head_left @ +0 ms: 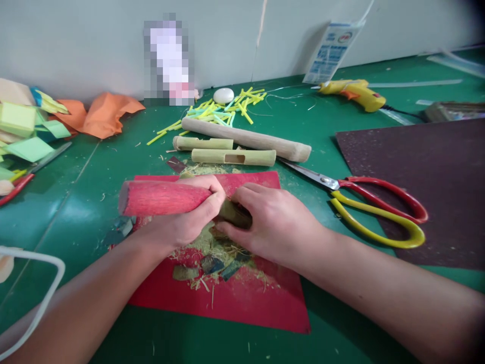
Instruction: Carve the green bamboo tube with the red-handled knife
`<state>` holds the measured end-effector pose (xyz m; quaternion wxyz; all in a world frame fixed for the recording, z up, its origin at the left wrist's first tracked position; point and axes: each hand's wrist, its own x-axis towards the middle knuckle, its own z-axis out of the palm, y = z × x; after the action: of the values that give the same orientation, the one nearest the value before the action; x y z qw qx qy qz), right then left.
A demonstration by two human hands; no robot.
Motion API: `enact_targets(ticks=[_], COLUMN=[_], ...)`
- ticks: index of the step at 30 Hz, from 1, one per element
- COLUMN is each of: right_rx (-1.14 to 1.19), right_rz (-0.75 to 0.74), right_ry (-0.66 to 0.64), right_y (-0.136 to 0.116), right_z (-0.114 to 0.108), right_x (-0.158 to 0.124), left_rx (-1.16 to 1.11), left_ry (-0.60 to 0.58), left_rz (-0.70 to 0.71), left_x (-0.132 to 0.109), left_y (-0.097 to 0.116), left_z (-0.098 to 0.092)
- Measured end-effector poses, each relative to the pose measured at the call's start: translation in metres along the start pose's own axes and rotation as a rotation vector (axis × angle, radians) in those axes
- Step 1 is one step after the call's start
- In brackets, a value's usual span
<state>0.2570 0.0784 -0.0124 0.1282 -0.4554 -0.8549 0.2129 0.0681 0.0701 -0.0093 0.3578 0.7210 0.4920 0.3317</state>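
My left hand (pixel 195 215) is closed around a tool with a thick red wooden handle (pixel 166 198); its working end is hidden by my fingers. My right hand (pixel 271 217) grips a dark green bamboo tube (pixel 235 213) just to the right, and the two hands meet over it. Beneath them lies a red sheet (pixel 261 298), strewn with fine shavings and several dark bamboo chips (pixel 212 264). Just behind the sheet rest two pale bamboo tubes, the nearer tube (pixel 252 157) with a rectangular slot cut in it, and a longer wooden stick (pixel 246 139).
Scissors (pixel 326 181) with red and yellow handles lie at right, partly over a dark brown sheet (pixel 424 187). Behind are a yellow glue gun (pixel 352 93), yellow-green sticks (pixel 242 103) and a white oval object (pixel 223 95). Orange (pixel 108 116) and green paper (pixel 30 146) lie left.
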Motion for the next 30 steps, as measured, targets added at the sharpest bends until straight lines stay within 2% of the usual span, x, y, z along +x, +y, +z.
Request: enact_targets(ticks=[7, 12, 15, 17, 24, 30], right_rx=[0.042, 0.092, 0.101, 0.103, 0.095, 0.062], right_rz=[-0.063, -0.024, 0.003, 0.013, -0.019, -0.041], right_ry=[0.015, 0.012, 0.014, 0.009, -0.008, -0.002], right_y=[0.0035, 0.0061, 0.0061, 0.0057, 0.0055, 0.0057], right_z=[0.0021, 0.0021, 0.0014, 0.0009, 0.0, -0.0001], right_x=[0.0025, 0.0046, 0.0057, 0.0062, 0.0052, 0.0049], left_rx=[0.064, 0.112, -0.009, -0.051, -0.026, 0.025], left_ry=[-0.008, -0.073, 0.032, 0.061, -0.011, -0.015], left_rz=[0.085, 0.132, 0.076, 0.045, 0.034, 0.025], left_x=[0.0004, -0.0016, -0.0014, -0.0001, 0.003, 0.0022], left_y=[0.0, -0.0059, -0.008, -0.0073, -0.0011, -0.0002], left_z=[-0.002, -0.0031, -0.0013, -0.0002, -0.0023, -0.0031])
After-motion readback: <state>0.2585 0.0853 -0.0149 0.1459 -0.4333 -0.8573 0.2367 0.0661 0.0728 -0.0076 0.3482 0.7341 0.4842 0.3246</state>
